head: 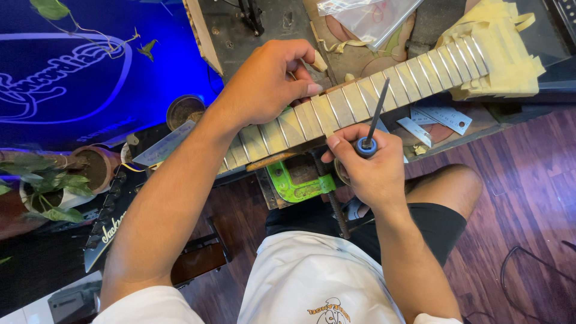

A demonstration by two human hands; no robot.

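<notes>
A guitar neck (360,96) lies across the workbench, its fretboard covered in pale masking tape between the metal frets. My left hand (270,81) presses down on the neck near its middle, fingers curled over the far edge. My right hand (369,165) grips a small file with a blue handle (367,146); its thin dark blade (378,108) rests across the fretboard. A green vise (297,180) clamps the neck from below.
Strips of masking tape (510,54) pile at the neck's right end. Metal rulers (441,120) lie on the bench. A clear plastic bag (366,18) sits at the back. Potted plants (54,186) and a black guitar headstock (108,222) stand at left. My knee (450,186) is over wooden floor.
</notes>
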